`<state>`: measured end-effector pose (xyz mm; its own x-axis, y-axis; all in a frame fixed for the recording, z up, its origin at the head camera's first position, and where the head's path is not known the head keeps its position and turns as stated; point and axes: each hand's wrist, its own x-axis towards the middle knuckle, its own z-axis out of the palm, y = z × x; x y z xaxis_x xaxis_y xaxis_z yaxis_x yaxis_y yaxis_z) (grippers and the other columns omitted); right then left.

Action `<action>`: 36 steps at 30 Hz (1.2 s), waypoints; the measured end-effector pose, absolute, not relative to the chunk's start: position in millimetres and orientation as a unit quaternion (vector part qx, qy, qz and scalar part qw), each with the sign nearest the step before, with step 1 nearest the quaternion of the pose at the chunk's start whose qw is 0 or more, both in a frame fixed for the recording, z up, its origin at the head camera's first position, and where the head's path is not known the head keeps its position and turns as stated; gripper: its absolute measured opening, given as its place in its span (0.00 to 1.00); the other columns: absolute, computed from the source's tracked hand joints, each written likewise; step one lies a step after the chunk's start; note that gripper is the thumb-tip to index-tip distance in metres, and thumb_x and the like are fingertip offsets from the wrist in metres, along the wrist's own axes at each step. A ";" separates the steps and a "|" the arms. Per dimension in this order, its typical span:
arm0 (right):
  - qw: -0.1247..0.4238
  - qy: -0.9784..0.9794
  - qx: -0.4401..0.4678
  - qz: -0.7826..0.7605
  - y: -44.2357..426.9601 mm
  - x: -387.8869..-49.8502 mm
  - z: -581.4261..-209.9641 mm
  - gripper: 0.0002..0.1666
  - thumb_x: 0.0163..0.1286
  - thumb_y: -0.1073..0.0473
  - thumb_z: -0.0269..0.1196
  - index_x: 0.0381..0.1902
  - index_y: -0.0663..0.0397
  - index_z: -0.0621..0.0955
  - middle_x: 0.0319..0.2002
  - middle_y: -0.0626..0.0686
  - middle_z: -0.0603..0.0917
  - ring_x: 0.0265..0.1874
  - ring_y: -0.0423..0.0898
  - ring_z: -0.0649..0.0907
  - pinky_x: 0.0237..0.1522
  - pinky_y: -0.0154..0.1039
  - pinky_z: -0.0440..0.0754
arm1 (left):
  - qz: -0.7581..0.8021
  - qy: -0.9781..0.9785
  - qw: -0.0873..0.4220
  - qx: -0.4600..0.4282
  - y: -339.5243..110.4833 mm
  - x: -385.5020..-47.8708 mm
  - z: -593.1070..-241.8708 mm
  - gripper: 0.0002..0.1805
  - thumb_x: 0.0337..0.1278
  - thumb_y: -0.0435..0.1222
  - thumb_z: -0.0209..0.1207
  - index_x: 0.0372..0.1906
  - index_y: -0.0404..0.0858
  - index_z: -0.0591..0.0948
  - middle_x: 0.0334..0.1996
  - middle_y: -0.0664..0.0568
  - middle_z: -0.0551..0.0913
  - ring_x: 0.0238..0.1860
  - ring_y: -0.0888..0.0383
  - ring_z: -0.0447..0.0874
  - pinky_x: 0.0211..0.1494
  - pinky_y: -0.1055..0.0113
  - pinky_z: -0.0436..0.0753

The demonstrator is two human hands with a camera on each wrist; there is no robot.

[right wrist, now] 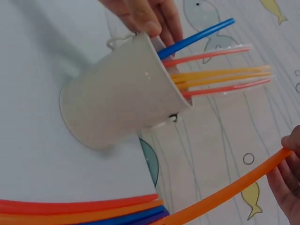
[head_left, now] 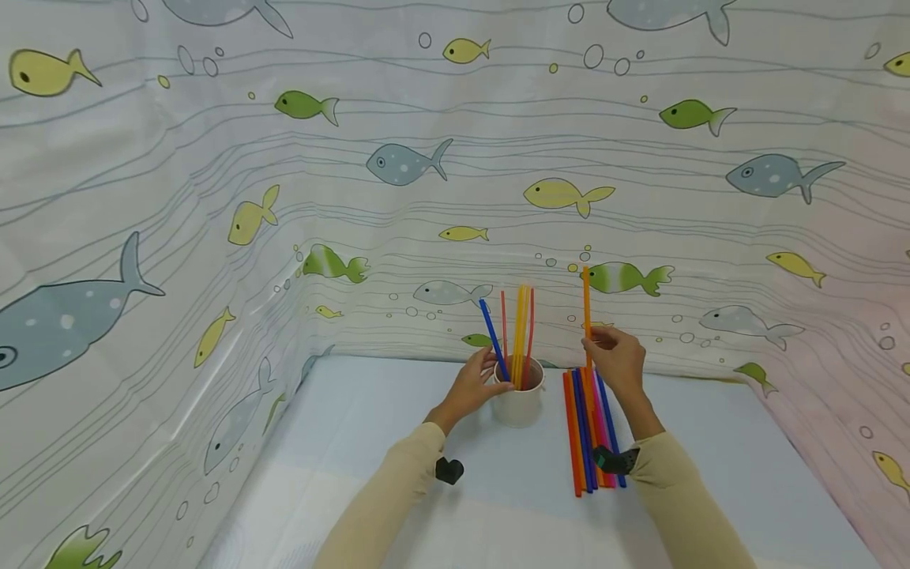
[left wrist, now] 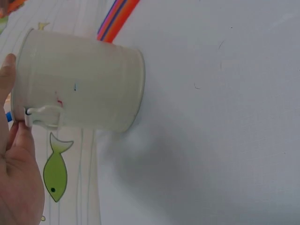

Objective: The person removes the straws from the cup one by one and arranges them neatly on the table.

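A white bucket (head_left: 517, 407) stands upright on the table, holding a blue straw (head_left: 494, 338), yellow straws (head_left: 521, 332) and red straws. My left hand (head_left: 471, 389) grips the bucket's rim from the left, thumb at the front edge; the left wrist view shows its fingers at the rim of the bucket (left wrist: 84, 79). My right hand (head_left: 617, 359) pinches an orange straw (head_left: 587, 304) upright above a row of straws (head_left: 579, 435). In the right wrist view the hand (right wrist: 288, 180) holds the orange straw (right wrist: 225, 191), whose lower end meets the row; whether it touches them I cannot tell.
The row of red, orange, blue and pink straws lies right of the bucket, partly under my right wrist. A white table (head_left: 341, 442) extends around them. Behind and at both sides hangs a fish-patterned curtain (head_left: 498, 111), meeting the table's back edge.
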<state>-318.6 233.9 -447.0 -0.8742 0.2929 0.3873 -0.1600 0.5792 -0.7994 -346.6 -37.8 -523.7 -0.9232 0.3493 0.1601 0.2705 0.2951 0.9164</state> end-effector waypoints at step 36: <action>0.058 -0.906 -0.131 0.398 308.6 -282.7 -537.8 0.21 0.65 0.58 0.67 0.46 0.74 0.81 0.34 0.64 0.85 0.27 0.49 0.83 0.30 0.41 0.85 | 0.562 0.803 0.030 0.197 -38.9 -349.0 -526.3 0.52 0.50 0.42 0.72 0.76 0.39 0.54 0.65 0.46 0.69 0.66 0.53 0.68 0.65 0.65 0.72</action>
<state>-282.7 308.6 -537.8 -0.9591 0.2831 0.0015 0.1903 0.6487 -0.7369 -349.0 -38.9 -526.3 -0.9208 0.3492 0.1737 0.2828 0.2910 0.9140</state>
